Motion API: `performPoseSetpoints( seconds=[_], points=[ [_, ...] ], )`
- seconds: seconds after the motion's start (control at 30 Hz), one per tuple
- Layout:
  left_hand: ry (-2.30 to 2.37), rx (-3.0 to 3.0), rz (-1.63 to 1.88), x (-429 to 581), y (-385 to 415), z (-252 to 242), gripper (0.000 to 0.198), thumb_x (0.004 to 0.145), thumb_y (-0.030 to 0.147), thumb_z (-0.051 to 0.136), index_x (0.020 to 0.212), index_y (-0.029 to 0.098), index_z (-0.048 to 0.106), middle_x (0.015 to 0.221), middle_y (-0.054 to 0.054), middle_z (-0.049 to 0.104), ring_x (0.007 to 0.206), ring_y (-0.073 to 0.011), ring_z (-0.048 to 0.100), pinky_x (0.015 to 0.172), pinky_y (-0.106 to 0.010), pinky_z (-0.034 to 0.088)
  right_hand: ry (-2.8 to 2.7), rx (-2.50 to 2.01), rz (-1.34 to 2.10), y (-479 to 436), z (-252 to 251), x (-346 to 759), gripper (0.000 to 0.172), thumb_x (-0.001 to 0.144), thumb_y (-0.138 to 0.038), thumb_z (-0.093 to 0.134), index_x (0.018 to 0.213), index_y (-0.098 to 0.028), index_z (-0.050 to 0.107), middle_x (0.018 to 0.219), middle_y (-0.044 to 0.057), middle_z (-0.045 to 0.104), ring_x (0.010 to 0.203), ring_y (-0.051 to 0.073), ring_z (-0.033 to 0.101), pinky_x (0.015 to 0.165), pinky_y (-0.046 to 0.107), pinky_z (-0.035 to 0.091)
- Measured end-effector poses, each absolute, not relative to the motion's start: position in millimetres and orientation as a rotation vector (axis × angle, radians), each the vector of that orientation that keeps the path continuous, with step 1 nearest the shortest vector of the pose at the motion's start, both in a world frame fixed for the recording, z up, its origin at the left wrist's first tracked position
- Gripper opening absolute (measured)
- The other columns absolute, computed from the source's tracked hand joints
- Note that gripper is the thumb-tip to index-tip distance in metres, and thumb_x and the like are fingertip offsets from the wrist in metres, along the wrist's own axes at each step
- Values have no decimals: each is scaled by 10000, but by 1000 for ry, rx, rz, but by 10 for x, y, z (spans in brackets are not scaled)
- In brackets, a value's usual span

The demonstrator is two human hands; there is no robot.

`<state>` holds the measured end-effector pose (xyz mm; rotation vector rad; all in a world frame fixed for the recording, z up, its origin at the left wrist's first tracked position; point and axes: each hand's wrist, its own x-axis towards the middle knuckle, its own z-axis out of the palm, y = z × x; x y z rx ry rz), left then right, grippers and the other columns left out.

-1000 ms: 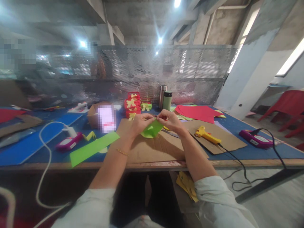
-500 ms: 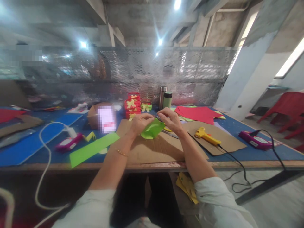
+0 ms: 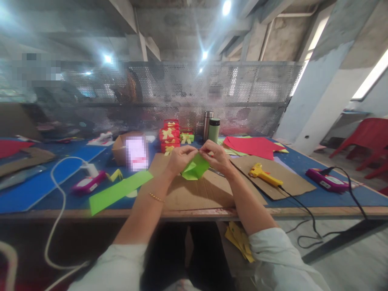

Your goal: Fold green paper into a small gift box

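Note:
A folded piece of bright green paper [image 3: 195, 168] is held just above a brown cardboard sheet [image 3: 197, 190] in the middle of the table. My left hand [image 3: 180, 159] pinches its upper left edge. My right hand [image 3: 216, 156] pinches the upper right edge, and the fingertips of the two hands nearly meet over the paper. A gold bracelet [image 3: 156, 197] sits on my left wrist.
A green paper strip [image 3: 119, 191] lies left of the cardboard, beside a pink device [image 3: 87, 182] with a white cable. Stacked red gift boxes [image 3: 169, 137], two flasks [image 3: 211, 126], red paper sheets [image 3: 251, 145], a yellow glue gun [image 3: 263, 173] and another pink device [image 3: 327, 180] lie around. Red chairs [image 3: 365, 135] stand far right.
My right hand, which had spread its fingers over the paper half a second ago, has closed back into a pinch on its top edge. The green paper looks more tightly folded.

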<state>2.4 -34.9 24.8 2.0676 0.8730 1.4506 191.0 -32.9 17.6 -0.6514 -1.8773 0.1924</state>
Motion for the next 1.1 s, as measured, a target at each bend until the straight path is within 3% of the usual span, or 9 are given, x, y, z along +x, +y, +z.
performPoseSetpoints(
  seconds=[0.27,0.43,0.63,0.93,1.1],
  points=[
    [851,1926,1478,7,-339,229,202,829,361,693,828,174,770,843,-43,756,772,-167,654,686,-254,508,-1809,-766,401,-446,253,1930,443,985,-563,484,739,-208,578,730,15,561,705,155,504,663,288,417],
    [907,1898,1542,18,-296,222,181,824,328,676,811,165,753,811,-39,736,768,-161,642,688,-249,503,-1872,-748,320,-354,197,1914,330,898,-485,621,716,-211,594,723,13,585,703,158,513,665,293,413],
    [850,1957,1429,23,-317,233,189,816,334,692,840,164,772,843,-53,753,766,-165,640,699,-257,503,-1914,-729,260,-292,152,1916,248,891,-349,571,689,-205,575,709,8,565,690,148,517,661,289,403],
    [883,2034,1451,19,-322,224,210,832,344,675,772,171,776,785,-47,748,736,-170,632,679,-268,489,-1949,-779,287,-275,135,1919,252,861,-346,582,654,-206,550,689,7,558,672,152,503,646,292,390],
    [812,1972,1409,12,-290,195,247,841,398,692,855,172,791,857,-55,765,791,-182,654,720,-277,517,-1908,-800,326,-294,139,1914,261,863,-385,590,675,-204,571,690,6,571,668,149,484,642,285,395]
  ],
)
